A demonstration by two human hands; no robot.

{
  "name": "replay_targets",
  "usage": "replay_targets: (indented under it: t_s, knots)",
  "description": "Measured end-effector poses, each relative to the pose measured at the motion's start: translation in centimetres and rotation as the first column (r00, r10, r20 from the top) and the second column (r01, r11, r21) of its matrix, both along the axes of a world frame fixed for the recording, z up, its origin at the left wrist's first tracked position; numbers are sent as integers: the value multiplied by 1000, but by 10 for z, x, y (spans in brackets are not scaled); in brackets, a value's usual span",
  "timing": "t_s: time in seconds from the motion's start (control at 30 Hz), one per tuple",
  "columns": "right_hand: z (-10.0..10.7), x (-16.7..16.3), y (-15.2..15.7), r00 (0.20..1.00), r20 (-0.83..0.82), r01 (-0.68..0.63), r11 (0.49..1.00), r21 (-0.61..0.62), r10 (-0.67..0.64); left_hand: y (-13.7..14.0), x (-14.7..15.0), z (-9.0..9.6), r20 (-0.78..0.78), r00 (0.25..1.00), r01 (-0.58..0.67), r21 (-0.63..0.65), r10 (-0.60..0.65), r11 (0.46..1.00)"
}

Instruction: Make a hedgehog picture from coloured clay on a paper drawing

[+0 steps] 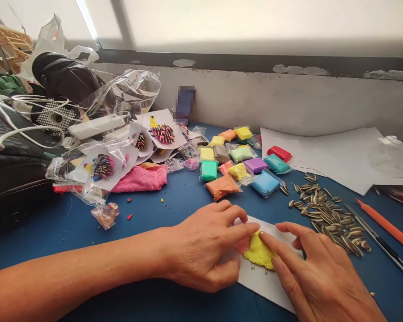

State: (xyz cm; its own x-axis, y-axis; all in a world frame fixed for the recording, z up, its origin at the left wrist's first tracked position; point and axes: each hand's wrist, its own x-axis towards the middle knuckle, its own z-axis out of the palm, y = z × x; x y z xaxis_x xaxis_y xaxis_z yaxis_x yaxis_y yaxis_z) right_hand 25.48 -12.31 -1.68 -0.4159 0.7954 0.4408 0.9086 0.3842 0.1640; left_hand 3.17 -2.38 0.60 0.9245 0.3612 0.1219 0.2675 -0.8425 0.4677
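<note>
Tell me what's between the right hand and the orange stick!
Some striped seeds and a thin, pointed tool lie between the right hand and the orange stick, in the head view.

Yellow clay [259, 255] lies flattened on white paper [263, 287], lower edge wavy, its upper end seemingly narrower, though partly covered. The paper, flat on the table [177, 194], bears dark marks [266, 271] below the clay.

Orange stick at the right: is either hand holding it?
No, the stick lies on the blue table while the left hand and right hand touch yellow clay.
</note>
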Motion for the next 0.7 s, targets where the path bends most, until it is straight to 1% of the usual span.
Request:
replay_targets:
  t_s: [0.07, 0.23, 0.43, 0.6, 0.7]
  knots:
    - [-2, 3, -1, 1000, -11, 12, 1000, 2, -12, -2, 0, -1, -12, 1000, 8, 20, -8, 1000]
    - [-6, 15, -5, 999, -15, 40, 998, -49, -41, -4, 1, -3, -74, 997, 31, 65, -26, 997]
    - [-5, 17, -3, 998, -55, 6, 999, -51, -8, -2, 1, -3, -99, 995, 35, 49, -30, 998]
    - [-5, 13, -2, 998, -49, 34, 996, -80, -38, -2, 2, -3, -115, 993, 36, 45, -30, 998]
    - [-4, 10, -2, 998, -60, 31, 997, -68, -35, -3, 2, -3, -90, 996, 26, 31, -23, 999]
